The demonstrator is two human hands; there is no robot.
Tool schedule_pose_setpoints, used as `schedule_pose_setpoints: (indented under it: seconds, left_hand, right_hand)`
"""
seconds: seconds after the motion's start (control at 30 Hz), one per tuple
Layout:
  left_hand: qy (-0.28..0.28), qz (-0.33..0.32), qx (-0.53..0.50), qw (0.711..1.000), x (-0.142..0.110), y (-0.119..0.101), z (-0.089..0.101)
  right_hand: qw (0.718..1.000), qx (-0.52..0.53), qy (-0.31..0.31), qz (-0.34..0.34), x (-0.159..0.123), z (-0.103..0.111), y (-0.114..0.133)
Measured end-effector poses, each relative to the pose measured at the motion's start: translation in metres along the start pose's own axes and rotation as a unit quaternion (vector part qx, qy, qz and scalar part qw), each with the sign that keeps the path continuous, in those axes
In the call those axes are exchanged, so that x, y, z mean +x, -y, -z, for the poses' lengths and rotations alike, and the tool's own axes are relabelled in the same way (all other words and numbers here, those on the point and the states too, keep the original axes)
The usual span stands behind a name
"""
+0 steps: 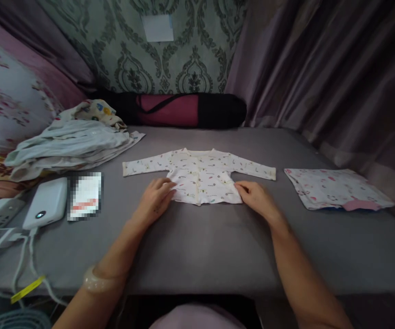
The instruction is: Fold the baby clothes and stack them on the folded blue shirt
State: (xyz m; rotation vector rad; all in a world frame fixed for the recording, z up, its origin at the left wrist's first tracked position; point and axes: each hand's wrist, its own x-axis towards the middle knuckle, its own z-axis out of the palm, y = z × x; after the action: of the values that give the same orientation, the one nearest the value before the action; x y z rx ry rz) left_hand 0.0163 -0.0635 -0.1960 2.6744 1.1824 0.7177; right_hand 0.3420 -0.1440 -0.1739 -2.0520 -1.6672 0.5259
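Note:
A small white baby shirt [197, 178] with a scattered print and a buttoned front lies flat on the grey surface, sleeves spread to both sides. At its left lower side, my left hand [157, 198] has its fingers curled together on the edge of the cloth. My right hand [256, 197] pinches the opposite side edge near the hem between thumb and fingers. The collar points away from me. On my left forearm sits a pale bangle [98, 279].
Folded printed cloth [334, 187] lies at right. On the left are a pile of clothes [70, 141], a white power bank [46, 203] with cables, a power strip [0, 214] and a blurred packet [85, 196]. A black and red rolled bag [170, 109] lies along the back wall.

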Motion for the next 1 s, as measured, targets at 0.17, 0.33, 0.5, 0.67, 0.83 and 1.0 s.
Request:
schedule_pose_setpoints:
  seconds: [0.17, 0.33, 0.5, 0.67, 0.83, 1.0]
  left_hand:
    - [0.12, -0.041, 0.044, 0.991, 0.004, -0.026, -0.025]
    - [0.163, -0.013, 0.069, 0.984, -0.001, -0.026, -0.034]
    - [0.101, -0.004, 0.016, 0.995, 0.002, -0.029, -0.02]
    - [-0.016, 0.186, 0.025, 0.982, 0.014, -0.001, -0.003]
    - [0.086, 0.332, 0.036, 0.939, 0.045, 0.037, 0.01]
    - [0.081, 0.428, -0.052, 0.899, 0.071, 0.041, 0.002]
  right_hand:
    - [0.979, -0.106, 0.006, 0.173, 0.003, -0.041, 0.028]
    - [0.972, -0.187, 0.05, 0.133, 0.003, -0.059, 0.022]
    - [0.973, -0.188, 0.045, 0.129, 0.002, -0.056, 0.02]
    - [0.97, -0.202, 0.049, 0.126, 0.002, -0.053, 0.02]
    - [0.963, -0.157, -0.029, 0.218, 0.005, -0.053, 0.051]
    - [0.94, -0.048, 0.017, 0.339, 0.006, -0.084, 0.122]
